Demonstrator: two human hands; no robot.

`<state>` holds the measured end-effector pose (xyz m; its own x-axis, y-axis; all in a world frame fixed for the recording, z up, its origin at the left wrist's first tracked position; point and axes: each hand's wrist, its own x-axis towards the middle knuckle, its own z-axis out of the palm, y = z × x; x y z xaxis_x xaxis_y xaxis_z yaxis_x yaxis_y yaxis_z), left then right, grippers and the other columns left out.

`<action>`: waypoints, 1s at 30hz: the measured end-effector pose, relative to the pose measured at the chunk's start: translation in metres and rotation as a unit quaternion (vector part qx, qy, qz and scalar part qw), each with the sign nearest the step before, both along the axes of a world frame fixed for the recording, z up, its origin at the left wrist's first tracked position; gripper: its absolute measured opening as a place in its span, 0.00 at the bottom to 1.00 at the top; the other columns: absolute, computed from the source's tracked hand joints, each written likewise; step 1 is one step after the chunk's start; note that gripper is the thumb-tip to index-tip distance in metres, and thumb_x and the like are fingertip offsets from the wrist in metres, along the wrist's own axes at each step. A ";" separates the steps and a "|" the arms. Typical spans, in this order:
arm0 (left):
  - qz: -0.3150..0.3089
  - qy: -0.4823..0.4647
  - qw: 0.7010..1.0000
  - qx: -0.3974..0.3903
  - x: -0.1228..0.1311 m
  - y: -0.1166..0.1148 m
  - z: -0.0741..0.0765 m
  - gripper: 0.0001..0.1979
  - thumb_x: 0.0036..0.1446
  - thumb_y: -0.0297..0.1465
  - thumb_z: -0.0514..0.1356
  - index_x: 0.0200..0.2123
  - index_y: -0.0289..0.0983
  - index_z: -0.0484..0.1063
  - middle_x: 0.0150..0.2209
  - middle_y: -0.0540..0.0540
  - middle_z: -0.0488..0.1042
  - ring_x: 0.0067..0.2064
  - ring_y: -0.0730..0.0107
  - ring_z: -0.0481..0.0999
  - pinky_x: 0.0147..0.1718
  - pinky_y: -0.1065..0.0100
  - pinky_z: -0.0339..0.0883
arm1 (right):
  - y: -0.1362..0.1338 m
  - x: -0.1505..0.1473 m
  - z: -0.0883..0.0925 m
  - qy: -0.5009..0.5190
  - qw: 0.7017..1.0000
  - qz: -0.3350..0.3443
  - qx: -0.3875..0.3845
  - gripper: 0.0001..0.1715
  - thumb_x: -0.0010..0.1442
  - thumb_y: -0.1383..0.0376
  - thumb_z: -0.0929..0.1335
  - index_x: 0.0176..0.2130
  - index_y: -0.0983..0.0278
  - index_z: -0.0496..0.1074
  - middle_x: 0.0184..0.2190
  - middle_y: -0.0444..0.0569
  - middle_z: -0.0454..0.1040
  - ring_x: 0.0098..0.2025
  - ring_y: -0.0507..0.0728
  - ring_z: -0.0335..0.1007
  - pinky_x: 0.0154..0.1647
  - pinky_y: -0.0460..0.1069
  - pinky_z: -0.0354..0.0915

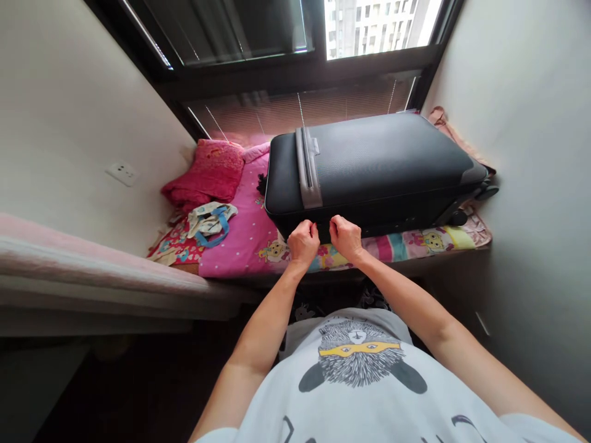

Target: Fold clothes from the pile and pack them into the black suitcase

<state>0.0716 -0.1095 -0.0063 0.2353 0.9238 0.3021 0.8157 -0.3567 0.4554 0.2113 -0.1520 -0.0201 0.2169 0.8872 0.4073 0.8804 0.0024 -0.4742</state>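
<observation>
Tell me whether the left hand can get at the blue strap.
Probably yes: the left hand is beside the suitcase, with only pink bedding apparently between it and the blue strap.

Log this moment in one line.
left hand: curled, near suitcase; right hand: curled, beside left; suitcase: lying on patterned cloth; contact: unclear

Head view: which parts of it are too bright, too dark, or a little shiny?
Head view: daylight nearly washes out the window pane at upper right; the floor at lower left sinks almost to black; the suitcase has a soft sheen on top.
</observation>
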 end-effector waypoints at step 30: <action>0.062 -0.056 0.987 0.140 -0.104 0.060 -0.012 0.09 0.58 0.31 0.57 0.26 0.41 0.62 0.25 0.47 0.65 0.30 0.62 0.66 0.32 0.65 0.56 | -0.063 0.215 -0.015 -0.052 0.954 -0.291 0.058 0.14 0.68 0.63 0.60 0.40 0.64 0.73 0.34 0.55 0.79 0.34 0.59 0.73 0.34 0.50 0.58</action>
<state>-0.0326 -0.0498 -0.0179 0.0770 0.8198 0.5674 0.8115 -0.3822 0.4421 0.4259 -0.2146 -0.0354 0.6115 0.5770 0.5414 0.7912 -0.4529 -0.4111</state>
